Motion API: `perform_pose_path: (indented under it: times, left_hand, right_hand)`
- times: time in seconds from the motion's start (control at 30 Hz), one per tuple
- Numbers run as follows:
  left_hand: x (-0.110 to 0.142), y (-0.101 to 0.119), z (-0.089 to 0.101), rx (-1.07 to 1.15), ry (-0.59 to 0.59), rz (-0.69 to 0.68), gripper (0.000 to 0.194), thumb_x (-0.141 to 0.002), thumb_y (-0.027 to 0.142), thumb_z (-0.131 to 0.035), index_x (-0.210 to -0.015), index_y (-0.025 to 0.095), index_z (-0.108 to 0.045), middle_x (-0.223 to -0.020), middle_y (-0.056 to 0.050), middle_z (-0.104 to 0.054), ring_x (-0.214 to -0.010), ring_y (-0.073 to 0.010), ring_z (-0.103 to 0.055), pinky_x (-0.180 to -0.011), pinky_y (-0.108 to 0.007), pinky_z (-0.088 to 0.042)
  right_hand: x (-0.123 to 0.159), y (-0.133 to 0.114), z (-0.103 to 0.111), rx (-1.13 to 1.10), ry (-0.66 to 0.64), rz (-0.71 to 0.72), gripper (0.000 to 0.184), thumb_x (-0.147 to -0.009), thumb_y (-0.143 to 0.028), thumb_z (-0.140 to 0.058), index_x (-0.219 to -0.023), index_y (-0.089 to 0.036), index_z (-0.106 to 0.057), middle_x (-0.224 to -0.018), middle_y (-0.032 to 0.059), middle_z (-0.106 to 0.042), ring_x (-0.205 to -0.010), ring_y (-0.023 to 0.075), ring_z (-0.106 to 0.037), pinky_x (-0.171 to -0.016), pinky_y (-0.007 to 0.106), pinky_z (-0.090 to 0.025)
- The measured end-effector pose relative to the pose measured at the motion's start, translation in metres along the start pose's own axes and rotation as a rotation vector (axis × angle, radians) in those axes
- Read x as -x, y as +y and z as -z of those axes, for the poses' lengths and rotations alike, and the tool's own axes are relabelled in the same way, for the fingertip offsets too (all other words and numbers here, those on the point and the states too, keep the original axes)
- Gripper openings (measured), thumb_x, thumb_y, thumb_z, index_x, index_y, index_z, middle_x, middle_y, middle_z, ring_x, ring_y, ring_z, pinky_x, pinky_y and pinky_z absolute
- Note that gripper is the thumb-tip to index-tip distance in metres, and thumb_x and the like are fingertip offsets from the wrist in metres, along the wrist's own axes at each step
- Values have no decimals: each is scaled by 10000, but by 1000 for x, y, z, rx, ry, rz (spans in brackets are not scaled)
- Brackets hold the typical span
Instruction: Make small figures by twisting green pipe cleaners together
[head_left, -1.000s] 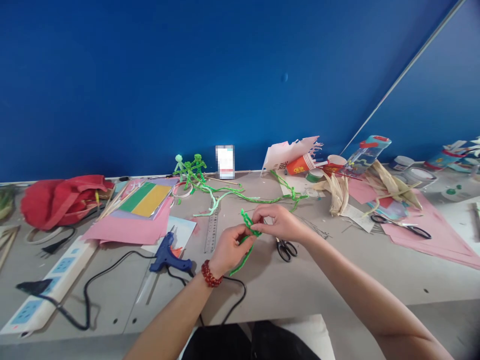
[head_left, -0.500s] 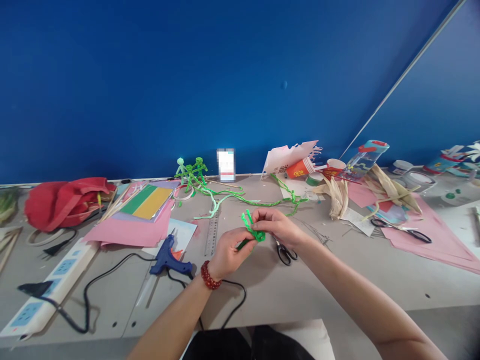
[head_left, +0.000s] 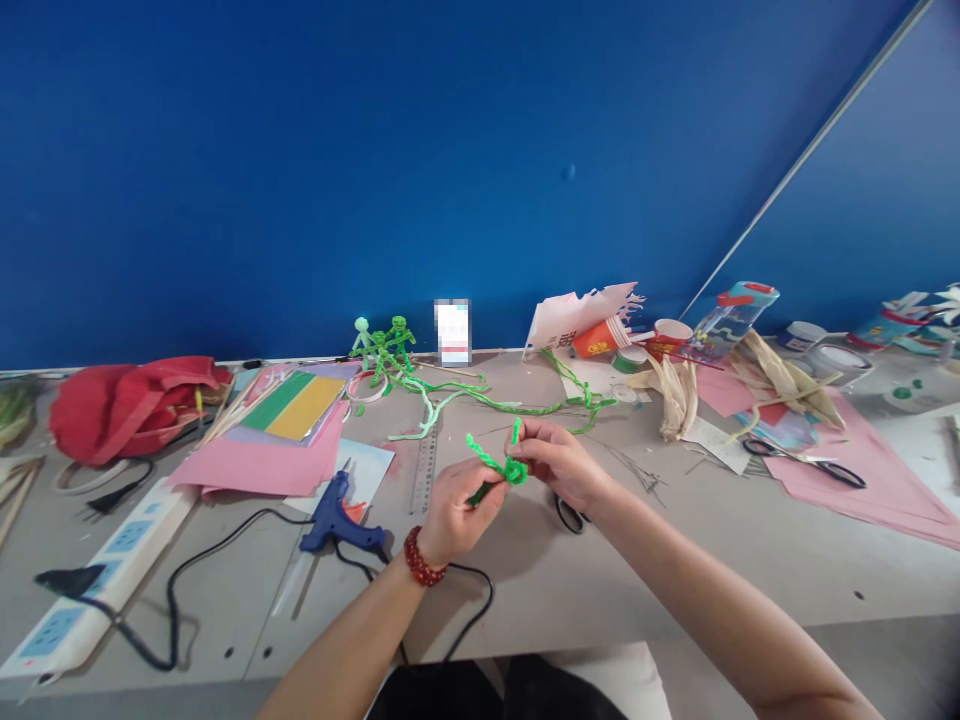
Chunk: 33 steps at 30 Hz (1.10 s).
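Note:
Between both hands, above the table, is a small bright green figure of twisted pipe cleaners (head_left: 516,470) with a knotted middle and thin limbs sticking up. My left hand (head_left: 459,500), a red beaded bracelet on its wrist, pinches its lower left side. The fingers of my right hand (head_left: 559,462) are closed on its right side, by the upright limb. Under my right hand lie black-handled scissors (head_left: 570,514), their blades hidden. Finished-looking green stick figures (head_left: 390,340) stand by the wall, and loose green pipe-cleaner strands (head_left: 517,406) trail across the table behind my hands.
Left are a blue glue gun (head_left: 337,518), its black cord, a white power strip (head_left: 112,560), coloured paper (head_left: 262,455) and a red bag (head_left: 135,405). A clear ruler (head_left: 422,475) lies behind my left hand. Right are paper cups (head_left: 600,337), dried husks (head_left: 671,395) and second scissors (head_left: 806,460).
The limbs of the green figure have spread apart: one now leans left, the other stands upright by my right fingers. Both hands stay in nearly the same place.

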<state>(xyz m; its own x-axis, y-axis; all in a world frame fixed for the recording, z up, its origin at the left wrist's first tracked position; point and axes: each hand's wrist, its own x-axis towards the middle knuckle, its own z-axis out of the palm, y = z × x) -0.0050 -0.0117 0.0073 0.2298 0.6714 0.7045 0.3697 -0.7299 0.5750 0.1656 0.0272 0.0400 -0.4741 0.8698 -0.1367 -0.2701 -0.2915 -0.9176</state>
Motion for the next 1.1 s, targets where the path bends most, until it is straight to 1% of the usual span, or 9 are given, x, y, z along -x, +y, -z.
perform_pose_path:
  times: [0.23, 0.3, 0.37, 0.47, 0.57, 0.7, 0.83, 0.93, 1.1]
  left_hand:
    - [8, -3, -3, 177, 66, 131, 153, -878, 177, -617, -726, 189, -607, -592, 8, -628, -560, -123, -568, -579, -242, -448]
    - [11, -6, -4, 261, 70, 213, 157, -886, 210, -619, -731, 184, -617, -605, 0, -631, -566, -125, -569, -578, -247, -452]
    - [12, -8, -6, 390, 94, 343, 184, -893, 275, -624, -736, 179, -618, -611, -1, -619, -552, -119, -558, -553, -242, -453]
    - [10, -10, -8, 589, 165, 526, 250, -859, 377, -669, -726, 177, -599, -604, 16, -582, -516, -101, -534, -500, -219, -440]
    - [7, -8, -9, 678, 198, 619, 289, -819, 408, -713, -706, 177, -580, -588, 35, -548, -505, -85, -515, -485, -197, -423]
    - [5, -8, -9, 696, 208, 647, 308, -807, 416, -726, -693, 176, -570, -580, 44, -530, -500, -74, -495, -481, -185, -406]
    - [6, -10, -9, 671, 213, 637, 285, -821, 402, -714, -709, 178, -576, -584, 48, -521, -500, -74, -490, -485, -188, -397]
    - [5, -10, -9, 623, 192, 613, 266, -845, 385, -688, -717, 178, -582, -572, 49, -523, -503, -77, -486, -494, -191, -388]
    - [2, -7, -7, 548, 158, 610, 289, -848, 403, -671, -701, 177, -566, -538, 55, -501, -482, -80, -456, -475, -196, -362]
  right_hand:
    - [5, 15, -4, -166, 13, 32, 145, -696, -193, -725, -692, -183, -581, -655, -30, -582, -582, 94, -498, -591, 227, -421]
    - [6, 18, -6, -179, 26, 75, 156, -706, -203, -730, -685, -187, -576, -647, -32, -579, -572, 92, -491, -588, 227, -429]
    - [7, 21, -7, -140, 61, 141, 164, -726, -234, -738, -692, -192, -583, -655, -27, -591, -568, 95, -497, -586, 232, -442]
    - [8, 24, -8, 53, 146, 286, 146, -764, -284, -726, -727, -197, -615, -707, -6, -621, -584, 112, -527, -574, 245, -459]
    - [10, 27, -8, 398, 242, 506, 115, -832, -279, -666, -755, -199, -637, -717, 11, -616, -618, 134, -548, -572, 259, -462]
    - [14, 28, -8, 858, 320, 810, 99, -895, -188, -572, -839, -206, -651, -772, 38, -659, -648, 146, -579, -601, 271, -472]
    - [16, 29, -10, 1198, 328, 1059, 133, -896, -134, -546, -943, -203, -649, -843, 70, -710, -727, 175, -646, -652, 287, -507]
    - [16, 29, -11, 1270, 338, 1120, 141, -895, -120, -540, -960, -198, -638, -830, 69, -718, -741, 180, -666, -664, 283, -517]
    - [18, 24, -9, 1251, 338, 1109, 155, -891, -108, -529, -924, -207, -644, -780, 54, -711, -718, 175, -660, -648, 276, -508]
